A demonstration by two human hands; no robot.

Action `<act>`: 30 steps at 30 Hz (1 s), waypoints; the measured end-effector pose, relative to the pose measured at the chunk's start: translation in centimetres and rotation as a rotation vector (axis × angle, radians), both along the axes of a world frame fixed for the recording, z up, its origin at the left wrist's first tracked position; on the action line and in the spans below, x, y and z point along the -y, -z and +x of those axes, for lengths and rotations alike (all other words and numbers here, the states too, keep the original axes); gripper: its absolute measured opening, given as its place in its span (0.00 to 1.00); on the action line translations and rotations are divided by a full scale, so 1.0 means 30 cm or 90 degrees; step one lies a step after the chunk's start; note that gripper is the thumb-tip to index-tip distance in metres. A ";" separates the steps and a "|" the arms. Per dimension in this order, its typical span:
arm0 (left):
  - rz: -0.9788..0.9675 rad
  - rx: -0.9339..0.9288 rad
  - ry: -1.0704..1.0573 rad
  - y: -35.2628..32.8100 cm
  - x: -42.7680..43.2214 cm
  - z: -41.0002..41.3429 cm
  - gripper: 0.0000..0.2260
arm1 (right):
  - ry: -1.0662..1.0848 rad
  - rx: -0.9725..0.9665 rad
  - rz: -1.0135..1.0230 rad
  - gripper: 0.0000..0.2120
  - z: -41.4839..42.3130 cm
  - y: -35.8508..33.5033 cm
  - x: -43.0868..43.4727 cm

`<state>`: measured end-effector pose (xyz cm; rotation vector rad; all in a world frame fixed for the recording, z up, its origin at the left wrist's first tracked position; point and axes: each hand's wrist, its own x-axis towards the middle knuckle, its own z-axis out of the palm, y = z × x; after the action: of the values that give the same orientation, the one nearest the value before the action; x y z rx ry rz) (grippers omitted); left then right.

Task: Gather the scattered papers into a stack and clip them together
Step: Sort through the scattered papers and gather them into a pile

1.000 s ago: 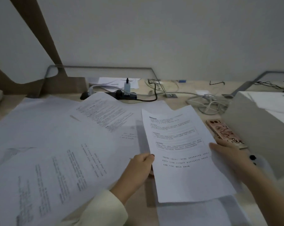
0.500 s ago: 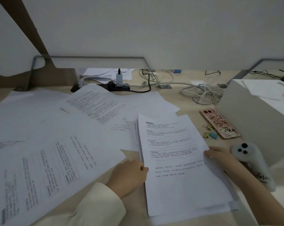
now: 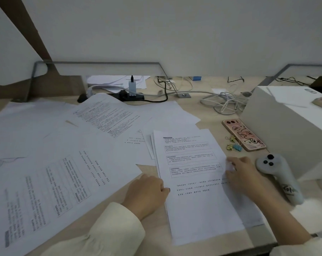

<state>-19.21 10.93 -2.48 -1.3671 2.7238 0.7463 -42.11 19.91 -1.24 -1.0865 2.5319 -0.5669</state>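
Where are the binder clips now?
In the head view, the clips lie at the right, beside the phone's left edge, just beyond the right hand.

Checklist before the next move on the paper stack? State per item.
1. Stack flat on desk: ok.
2. Stack edges squared: not ok, lower sheets fan out at top left and bottom right.
3. All papers gathered: not ok, loose sheets lie spread at left.
4. Binder clips free, near right hand: ok, beside phone.
5. Right hand pinches stack's right edge: ok.
6. Left hand gripping left edge: cannot tell, fingers curled against it.
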 end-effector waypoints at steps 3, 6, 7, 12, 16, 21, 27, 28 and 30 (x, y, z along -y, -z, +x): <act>0.027 -0.048 -0.017 -0.010 0.004 0.030 0.12 | -0.036 -0.059 0.015 0.23 0.030 -0.026 0.007; -0.002 -0.121 -0.054 -0.050 0.013 0.095 0.10 | -0.126 -0.047 -0.022 0.23 0.096 -0.094 0.061; -0.011 -0.154 -0.073 -0.065 0.018 0.125 0.10 | -0.166 -0.034 -0.036 0.22 0.130 -0.119 0.088; -0.022 -0.261 -0.148 -0.078 0.081 0.326 0.05 | -0.332 0.063 -0.066 0.18 0.359 -0.193 0.260; -0.044 -0.251 -0.234 -0.013 0.121 0.537 0.11 | -0.452 0.101 -0.028 0.18 0.560 -0.158 0.385; -0.110 -0.100 -0.402 0.048 0.112 0.794 0.27 | -0.552 0.094 0.035 0.22 0.766 -0.099 0.506; -0.109 0.001 -0.456 0.102 0.112 0.998 0.41 | -0.633 0.044 0.048 0.30 0.973 -0.075 0.674; -0.112 -0.015 -0.441 0.109 0.108 1.013 0.46 | -0.643 0.025 0.061 0.32 0.998 -0.069 0.705; -0.120 -0.041 -0.423 0.123 0.103 1.032 0.51 | -0.674 -0.031 0.122 0.37 1.033 -0.062 0.759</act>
<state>11.74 7.85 -6.17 -2.3729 2.4137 0.5478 -11.13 -2.88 0.61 -2.0758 1.6090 0.0047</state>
